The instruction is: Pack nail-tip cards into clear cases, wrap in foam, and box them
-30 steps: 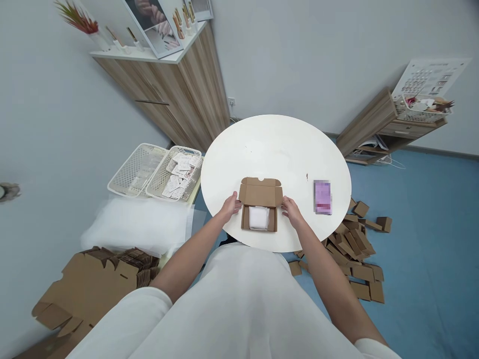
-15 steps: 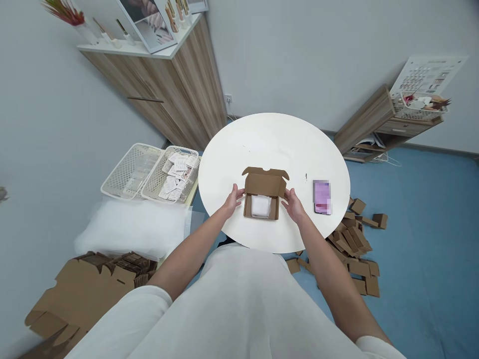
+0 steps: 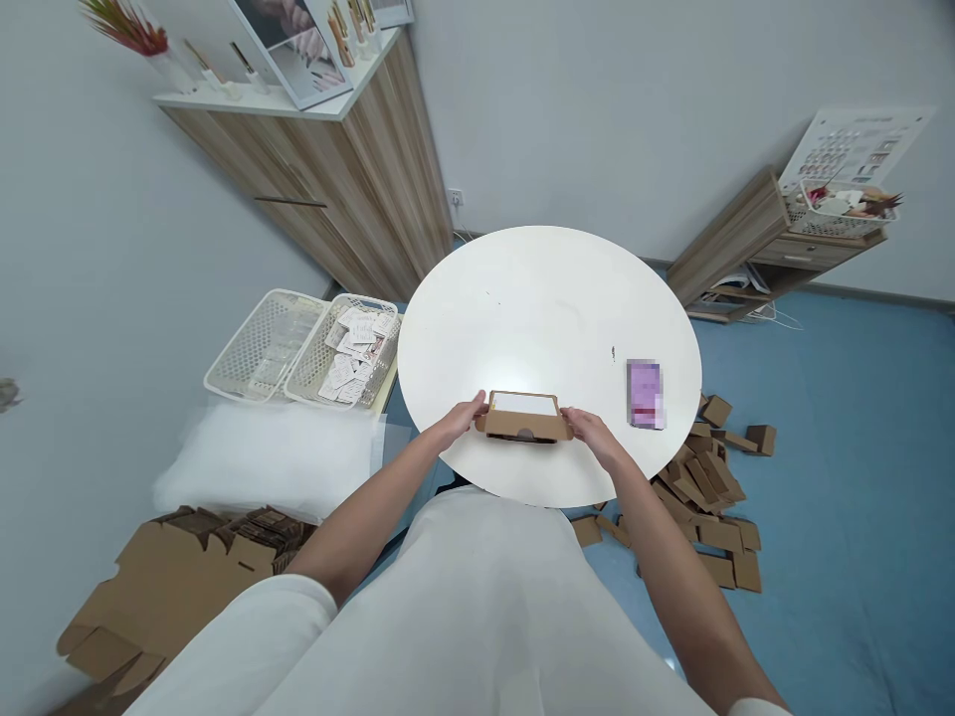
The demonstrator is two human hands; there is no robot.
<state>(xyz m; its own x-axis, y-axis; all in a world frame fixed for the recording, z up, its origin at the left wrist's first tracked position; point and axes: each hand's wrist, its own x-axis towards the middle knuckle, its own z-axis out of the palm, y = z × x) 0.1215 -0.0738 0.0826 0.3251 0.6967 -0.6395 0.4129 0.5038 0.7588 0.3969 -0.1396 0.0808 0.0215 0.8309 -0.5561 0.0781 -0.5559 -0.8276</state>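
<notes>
A small brown cardboard box point(image 3: 526, 426) sits near the front of the round white table point(image 3: 552, 298). Its lid is folded over toward me, and a white label point(image 3: 524, 403) covers much of the lid's top. The front flap and its side tabs still stick out at the near edge. My left hand point(image 3: 463, 420) grips the lid at its left side, thumb uppermost. On the opposite side my right hand point(image 3: 592, 432) holds the lid's right corner by the tab. What lies inside the box is hidden by the lid.
A phone with a blurred purple screen point(image 3: 646, 395) lies right on the table. White baskets point(image 3: 339, 348), one holding paper slips, stand at left above white wrapping sheets point(image 3: 261, 457) and flattened cartons point(image 3: 171, 597). Folded boxes point(image 3: 708, 477) are heaped on the floor at right.
The lid, which stood up with a white wrapped item showing inside, has swung down toward me over the box. Both hands moved slightly nearer and now hold the lid's sides.
</notes>
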